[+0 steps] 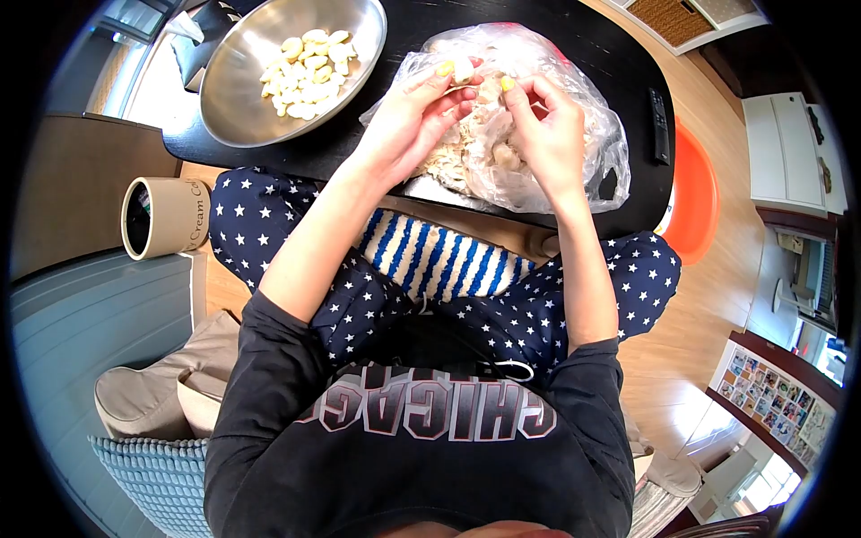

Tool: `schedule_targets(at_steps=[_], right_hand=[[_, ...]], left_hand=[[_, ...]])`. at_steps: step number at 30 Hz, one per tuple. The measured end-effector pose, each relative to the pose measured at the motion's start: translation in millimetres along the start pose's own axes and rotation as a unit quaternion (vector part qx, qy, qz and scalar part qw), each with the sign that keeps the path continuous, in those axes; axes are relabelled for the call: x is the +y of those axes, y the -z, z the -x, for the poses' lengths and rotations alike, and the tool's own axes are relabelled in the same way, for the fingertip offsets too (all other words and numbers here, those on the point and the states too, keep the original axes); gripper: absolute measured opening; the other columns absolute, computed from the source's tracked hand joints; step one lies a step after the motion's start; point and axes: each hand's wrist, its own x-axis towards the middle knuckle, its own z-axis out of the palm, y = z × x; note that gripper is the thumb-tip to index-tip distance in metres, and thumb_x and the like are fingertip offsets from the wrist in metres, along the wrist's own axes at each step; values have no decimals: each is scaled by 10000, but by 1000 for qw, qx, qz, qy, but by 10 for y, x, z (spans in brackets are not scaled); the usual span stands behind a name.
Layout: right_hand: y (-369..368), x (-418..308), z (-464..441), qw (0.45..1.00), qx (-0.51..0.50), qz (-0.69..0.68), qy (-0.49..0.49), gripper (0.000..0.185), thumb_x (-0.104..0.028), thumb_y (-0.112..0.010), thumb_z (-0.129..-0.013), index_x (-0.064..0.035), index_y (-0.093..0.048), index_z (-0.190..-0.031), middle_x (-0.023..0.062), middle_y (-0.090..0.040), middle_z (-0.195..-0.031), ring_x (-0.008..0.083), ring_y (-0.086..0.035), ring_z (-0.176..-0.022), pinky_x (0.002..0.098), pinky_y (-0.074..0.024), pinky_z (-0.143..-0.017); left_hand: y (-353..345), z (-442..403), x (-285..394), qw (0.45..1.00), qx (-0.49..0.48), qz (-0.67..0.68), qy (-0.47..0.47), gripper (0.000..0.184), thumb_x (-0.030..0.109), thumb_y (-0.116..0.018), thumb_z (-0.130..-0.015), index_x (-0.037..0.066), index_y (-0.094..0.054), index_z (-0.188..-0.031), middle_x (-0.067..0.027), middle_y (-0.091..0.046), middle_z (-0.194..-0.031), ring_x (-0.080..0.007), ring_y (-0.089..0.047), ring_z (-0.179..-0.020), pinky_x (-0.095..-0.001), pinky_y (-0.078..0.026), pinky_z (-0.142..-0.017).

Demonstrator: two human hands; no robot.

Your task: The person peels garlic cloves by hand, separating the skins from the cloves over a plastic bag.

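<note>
Between the thumb and fingers of my left hand (408, 121) is a pale garlic clove (463, 72), held above an open clear plastic bag (605, 143). My right hand (549, 125) is just to its right, thumb pressed to curled fingers; whatever is in that pinch is too small to make out. Dry garlic skins (448, 161) fill the near left part of the bag, below both hands. To the left stands a wide steel bowl (229, 99) with many peeled garlic cloves (314, 73) in it.
All this rests on a black table (413, 20). A remote control (659, 125) lies near its right edge, and a tissue box (199, 40) is at the far left. A beige bin (184, 215) stands on the floor; an orange seat (695, 193) is at right.
</note>
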Motion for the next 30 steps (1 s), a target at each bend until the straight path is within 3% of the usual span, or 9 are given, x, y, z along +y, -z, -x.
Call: schedule_targets(at_steps=[2,5,7,9,12,16,18,25,30], right_hand=[[14,-18,-9,999,-28,25,-10,64,-63,-628,-754,-11,-619,-790,36,-599,-672,79,-537,-586,219,-437,-559],[10,-110,-27,994,18,77,73,78,-51,-622,-755,-17,-623,-825,52,-609,-779,93,-550,-645,224,-438,-580],[8,-119,-38,995,18,-3,101,119,-41,-623,-750,-27,-632,-868,50,-605,-866,110,-563,-700,222,-439,-600],[20,-174,-43,991,1,9,135,139,-41,-632,-744,-32,-636,-883,51,-603,-866,124,-570,-714,230,-445,-609],[8,-179,-22,978,-12,61,197,176,-46,-652,-728,-44,-643,-904,55,-597,-866,154,-576,-738,248,-459,-630],[-24,-188,-4,965,8,106,239,211,-35,-683,-690,-54,-647,-896,60,-590,-860,194,-569,-767,278,-475,-662],[-52,-154,-13,956,24,115,270,220,-22,-689,-676,-55,-647,-889,57,-590,-856,196,-568,-772,279,-475,-658],[-122,-168,14,918,95,133,362,257,32,-707,-622,-36,-645,-862,55,-597,-830,214,-569,-774,290,-478,-641],[-148,-172,64,908,115,142,377,245,56,-699,-619,-28,-646,-843,68,-603,-820,224,-573,-769,294,-478,-655]], left_hand=[[63,-19,-25,1000,-12,21,8,345,142,-456,-910,-69,-461,-1183,-103,-554,-1051,-110,-496,-873,-232,-424,-825],[51,-24,-29,999,-25,33,12,307,123,-423,-920,-68,-479,-1154,-107,-558,-1043,-121,-512,-873,-240,-435,-812],[18,-19,-34,999,-25,24,8,279,110,-397,-930,-63,-500,-1123,-112,-567,-1040,-130,-533,-879,-248,-447,-811],[-6,-8,-43,1000,-6,9,10,257,111,-414,-927,-59,-517,-1089,-95,-570,-969,-120,-527,-846,-241,-448,-794],[94,-14,-69,999,-46,-25,12,287,131,-431,-918,-57,-497,-1124,-84,-549,-1021,-123,-504,-870,-251,-420,-824],[83,10,-38,998,-25,-49,11,270,131,-448,-917,-45,-517,-1109,-73,-557,-1006,-110,-510,-860,-237,-431,-807],[43,38,20,992,-10,-128,-3,254,139,-481,-910,-30,-543,-1089,-55,-570,-966,-93,-518,-837,-216,-441,-782],[21,56,16,993,-38,-109,-30,256,160,-501,-906,-20,-560,-1078,-32,-579,-925,-74,-518,-810,-197,-440,-758],[24,79,20,993,-66,-91,-37,254,153,-496,-907,-21,-558,-1082,-41,-582,-951,-74,-520,-832,-195,-443,-762]])
